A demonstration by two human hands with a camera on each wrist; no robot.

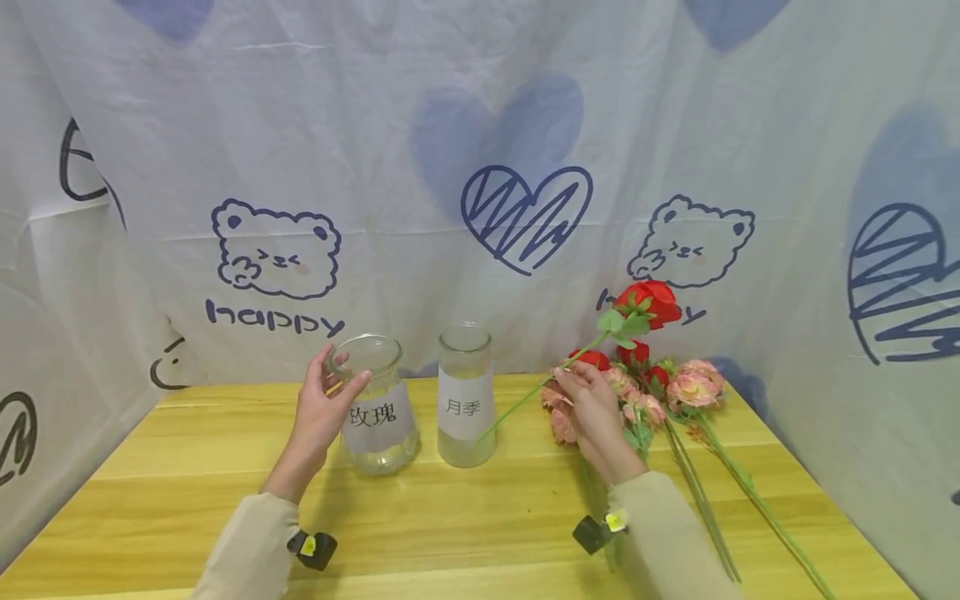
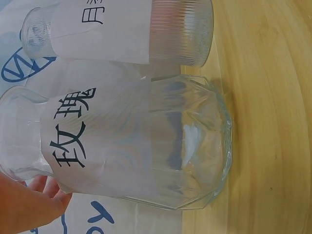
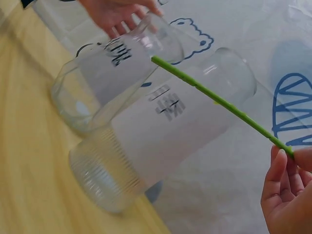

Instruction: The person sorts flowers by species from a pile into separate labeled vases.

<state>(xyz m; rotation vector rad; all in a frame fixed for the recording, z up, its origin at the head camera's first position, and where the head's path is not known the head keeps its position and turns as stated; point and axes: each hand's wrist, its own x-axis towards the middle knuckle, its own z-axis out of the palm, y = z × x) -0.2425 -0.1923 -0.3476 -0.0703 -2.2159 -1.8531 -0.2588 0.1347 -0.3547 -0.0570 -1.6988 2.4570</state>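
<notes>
My left hand [image 1: 321, 412] holds the neck of a wide, faceted glass vase [image 1: 380, 446], thumb in front and fingers behind. A white label [image 2: 97, 141] on this vase reads 玫瑰. To its right stands a narrower glass vase [image 1: 467, 454] labelled 月季, ribbed near the base. My right hand [image 1: 598, 421] pinches the green stem [image 3: 219, 100] of a red artificial rose [image 1: 651, 304]. The bloom points up and right, while the bare stem end slants down-left, in front of the narrower vase in the head view. Both vases are upright on the table.
Several pink flowers [image 1: 696, 386] and red flowers [image 1: 633, 353] lie at the right side of the wooden table [image 1: 480, 533], their stems toward the front. A white cloth [image 1: 390, 167] printed with hearts and bears hangs behind and at the sides.
</notes>
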